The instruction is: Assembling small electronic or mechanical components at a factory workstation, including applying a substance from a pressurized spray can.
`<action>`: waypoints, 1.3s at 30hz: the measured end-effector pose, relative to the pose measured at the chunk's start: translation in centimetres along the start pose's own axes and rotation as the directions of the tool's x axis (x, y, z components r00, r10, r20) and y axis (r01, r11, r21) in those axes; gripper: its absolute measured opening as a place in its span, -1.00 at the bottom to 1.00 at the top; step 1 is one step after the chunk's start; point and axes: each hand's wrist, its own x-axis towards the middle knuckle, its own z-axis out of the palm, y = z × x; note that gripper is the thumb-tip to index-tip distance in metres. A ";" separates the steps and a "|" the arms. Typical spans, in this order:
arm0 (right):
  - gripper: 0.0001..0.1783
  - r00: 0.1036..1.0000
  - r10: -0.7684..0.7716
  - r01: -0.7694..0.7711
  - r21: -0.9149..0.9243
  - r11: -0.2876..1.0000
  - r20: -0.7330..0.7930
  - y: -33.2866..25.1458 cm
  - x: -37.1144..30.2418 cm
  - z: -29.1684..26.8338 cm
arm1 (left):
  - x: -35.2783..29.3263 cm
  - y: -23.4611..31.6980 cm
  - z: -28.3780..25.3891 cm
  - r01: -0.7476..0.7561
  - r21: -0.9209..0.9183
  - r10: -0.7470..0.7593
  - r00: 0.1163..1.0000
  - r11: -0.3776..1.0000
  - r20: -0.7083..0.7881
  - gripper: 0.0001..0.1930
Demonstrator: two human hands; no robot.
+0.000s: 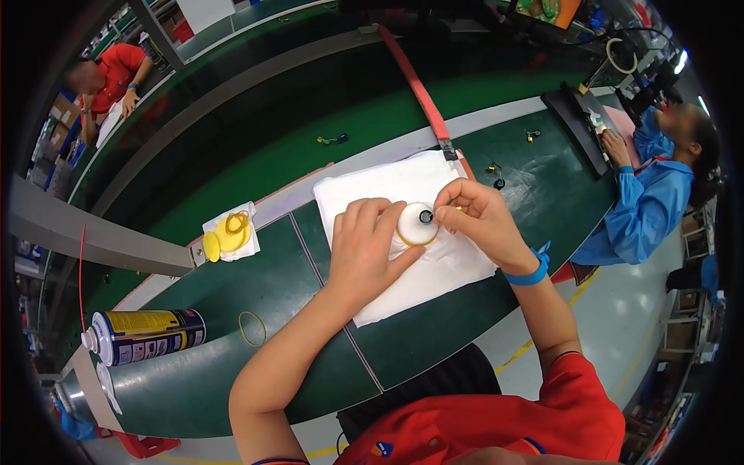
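A white round piece (411,229) with a yellow rim rests on a folded white cloth (403,294). My left hand (363,242) curls round its left side, thumb along the near edge, and steadies it. Over its top, my right hand (482,225) pinches a small black part (425,217) between thumb and forefinger. A bit of yellow shows by the right fingers. The fingertips partly cover the black part, so I cannot tell whether it is fixed to the white piece.
A spray can (147,335) lies left, near a loose rubber band (252,328). Yellow discs (232,237) with rubber bands sit on white paper. Small wired black parts (499,183) lie beyond the cloth. A red bar (415,81) crosses the belt. A co-worker (639,209) in blue sits right.
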 end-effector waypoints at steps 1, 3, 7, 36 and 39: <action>-0.88 0.999 -0.028 0.027 -0.073 0.997 -0.017 0.0 0.0 0.1 | 0.0 0.0 0.0 -0.003 0.001 0.003 1.000 1.000 -0.002 -0.37; -0.86 0.999 -0.050 0.051 -0.094 0.994 0.005 0.5 0.0 0.0 | 0.0 0.0 0.0 -0.007 0.000 0.007 1.000 1.000 -0.006 -0.37; -0.73 0.998 0.001 0.006 -0.124 0.992 0.059 0.4 -0.2 -0.1 | 0.0 -0.1 0.1 -0.011 0.000 0.011 1.000 1.000 -0.008 -0.37; -0.63 0.907 -0.415 0.322 -0.525 0.787 -0.066 0.5 -0.5 1.9 | -0.1 -0.2 0.0 -0.026 -0.001 0.026 0.999 1.000 -0.033 -0.38; -0.56 0.871 -0.492 0.404 -0.584 0.704 0.008 1.3 -0.5 2.6 | -0.1 -0.2 0.2 -0.031 0.000 0.031 0.999 1.000 -0.036 -0.38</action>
